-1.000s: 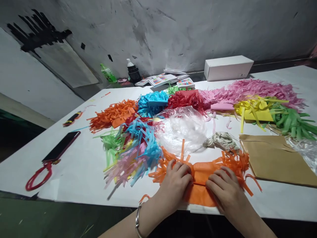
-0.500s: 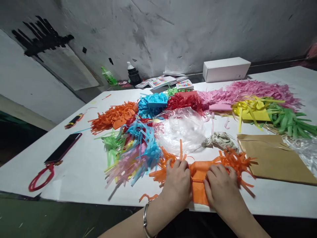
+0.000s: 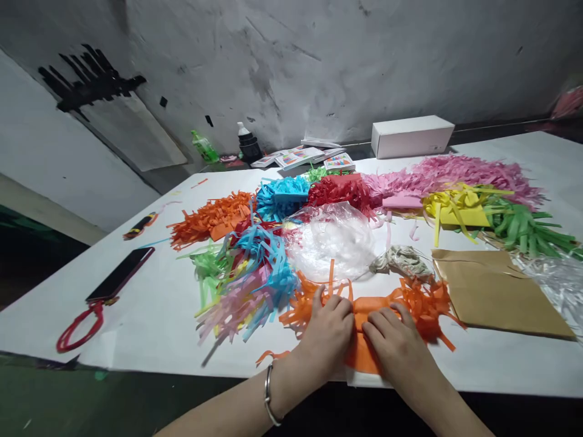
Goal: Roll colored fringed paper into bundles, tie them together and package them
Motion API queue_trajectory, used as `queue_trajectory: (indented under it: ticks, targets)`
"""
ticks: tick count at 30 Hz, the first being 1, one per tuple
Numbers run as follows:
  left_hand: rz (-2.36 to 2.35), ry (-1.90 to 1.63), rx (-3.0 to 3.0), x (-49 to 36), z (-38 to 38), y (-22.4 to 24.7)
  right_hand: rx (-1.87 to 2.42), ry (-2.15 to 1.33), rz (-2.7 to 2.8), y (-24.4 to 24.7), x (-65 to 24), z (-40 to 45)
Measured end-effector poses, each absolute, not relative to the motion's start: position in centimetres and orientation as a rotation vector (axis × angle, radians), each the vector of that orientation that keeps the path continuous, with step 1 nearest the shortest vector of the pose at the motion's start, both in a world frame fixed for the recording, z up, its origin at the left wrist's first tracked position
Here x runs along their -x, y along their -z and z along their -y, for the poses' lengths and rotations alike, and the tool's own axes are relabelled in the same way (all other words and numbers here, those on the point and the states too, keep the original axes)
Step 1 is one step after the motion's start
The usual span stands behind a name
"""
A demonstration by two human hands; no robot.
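At the near edge of the table [image 3: 177, 340], we have the orange fringed paper [image 3: 365, 304], its long axis running left to right. Our left hand [image 3: 328, 332] and right hand [image 3: 395, 341] rest on it, equally near, fingers curled; whether either grips, we cannot tell.

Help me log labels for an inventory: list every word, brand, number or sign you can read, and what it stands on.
None can be read.
White box: a faint mark on its front, too small to read.
Printed packets at the back: colourful print, too small to read.
Green bottle: any label is too blurred.
Phone: dark screen, no text visible.
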State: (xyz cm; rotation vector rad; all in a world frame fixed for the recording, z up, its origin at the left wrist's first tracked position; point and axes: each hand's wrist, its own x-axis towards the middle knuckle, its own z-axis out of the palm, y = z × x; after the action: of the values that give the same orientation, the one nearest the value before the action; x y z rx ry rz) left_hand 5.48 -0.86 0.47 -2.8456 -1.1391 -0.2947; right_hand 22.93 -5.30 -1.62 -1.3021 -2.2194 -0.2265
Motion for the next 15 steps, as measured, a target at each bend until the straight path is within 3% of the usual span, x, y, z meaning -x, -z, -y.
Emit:
queue_trajectory:
  ticks: [6, 15]
  targets:
    - [1.083, 0.421, 2.936, -4.7, 0.6, -1.1, 1.219, 0.264, 2.225, 1.9, -22.8, 4.7]
    - [1.244, 0.505, 2.938, -4.5, 0.7, -1.0, 1.255, -0.059, 2.112, 2.4, -23.8, 4.8]
